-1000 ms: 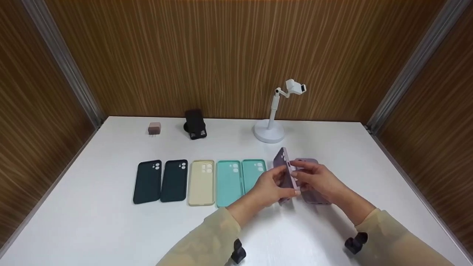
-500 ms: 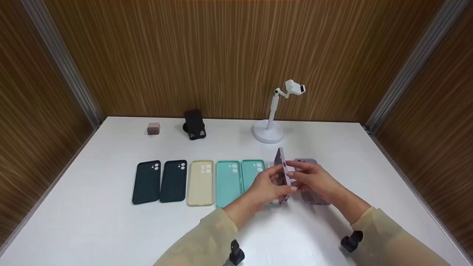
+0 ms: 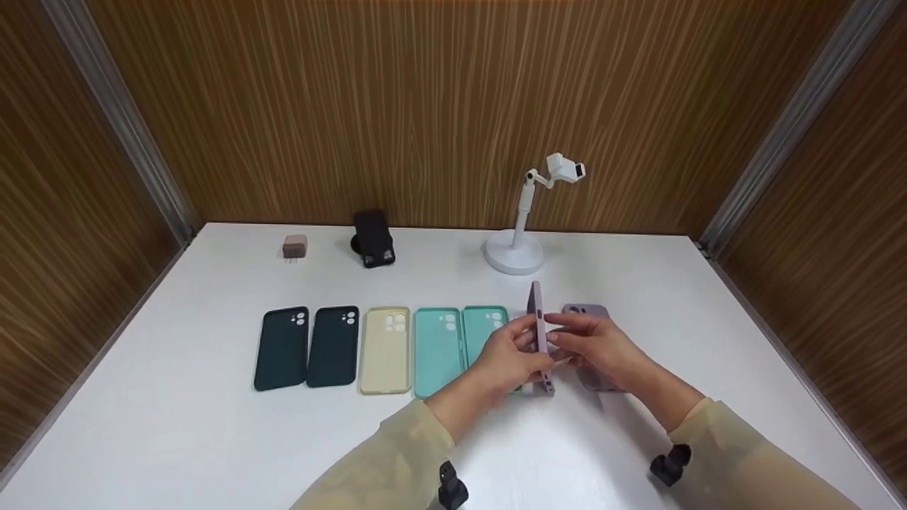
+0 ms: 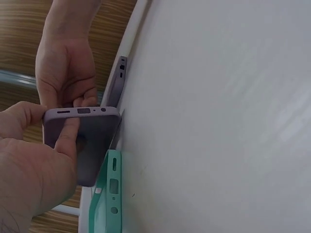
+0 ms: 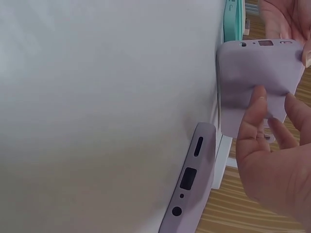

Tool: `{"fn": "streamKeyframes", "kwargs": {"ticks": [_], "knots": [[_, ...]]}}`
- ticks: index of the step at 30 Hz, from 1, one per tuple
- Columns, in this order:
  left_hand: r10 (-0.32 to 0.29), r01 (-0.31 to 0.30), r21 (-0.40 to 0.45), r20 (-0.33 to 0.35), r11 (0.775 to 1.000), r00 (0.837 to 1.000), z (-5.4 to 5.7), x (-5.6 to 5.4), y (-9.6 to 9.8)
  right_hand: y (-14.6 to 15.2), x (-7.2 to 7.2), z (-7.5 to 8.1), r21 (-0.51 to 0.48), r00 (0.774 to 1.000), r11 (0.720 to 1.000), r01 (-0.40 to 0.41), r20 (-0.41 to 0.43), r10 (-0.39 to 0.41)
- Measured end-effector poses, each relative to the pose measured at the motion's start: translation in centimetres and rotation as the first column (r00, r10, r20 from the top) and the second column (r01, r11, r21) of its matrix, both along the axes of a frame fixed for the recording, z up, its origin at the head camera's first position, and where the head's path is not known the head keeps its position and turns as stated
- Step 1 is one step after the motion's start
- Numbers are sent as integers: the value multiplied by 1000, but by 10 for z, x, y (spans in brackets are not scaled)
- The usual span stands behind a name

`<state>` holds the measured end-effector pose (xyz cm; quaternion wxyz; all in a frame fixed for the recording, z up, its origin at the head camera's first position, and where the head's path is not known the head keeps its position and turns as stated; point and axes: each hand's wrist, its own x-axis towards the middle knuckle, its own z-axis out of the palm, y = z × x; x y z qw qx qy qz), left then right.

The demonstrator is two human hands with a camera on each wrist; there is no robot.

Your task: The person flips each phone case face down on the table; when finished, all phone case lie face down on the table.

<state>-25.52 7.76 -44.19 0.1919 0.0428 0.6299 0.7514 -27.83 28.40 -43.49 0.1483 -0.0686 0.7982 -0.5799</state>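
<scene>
Our left hand (image 3: 504,360) pinches the upright purple case (image 3: 536,301); our right hand (image 3: 604,348), fingers apart, touches its face, near another purple case (image 5: 203,162) on the desk (image 3: 177,439).

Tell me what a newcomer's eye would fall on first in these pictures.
First, the lilac phone case, edge-on in the head view, between the left hand and the right hand. Next, the row to its left on the white table: two dark cases, a cream case and two turquoise cases. Then the white stand toward the table's back.
</scene>
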Motion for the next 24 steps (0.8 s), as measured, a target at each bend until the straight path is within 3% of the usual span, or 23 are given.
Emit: {"fn": "streamKeyframes", "kwargs": {"ticks": [6, 12, 16, 24], "knots": [[-3, 3, 1, -12, 1000, 1000, 2, 0, 0, 0, 0, 0, 26, 999, 1000, 16, -35, -15], [-2, 5, 59, -40, 998, 999, 3, 0, -3, 1, 0, 3, 151, 996, 987, 64, -71, -53], [1, 6, 129, -58, 992, 998, 2, -2, -4, 4, -1, 5, 195, 996, 978, 81, -41, -75], [6, 4, 148, -66, 989, 998, -1, -4, -3, 6, -2, 7, 175, 992, 978, 115, 40, -123]]}}
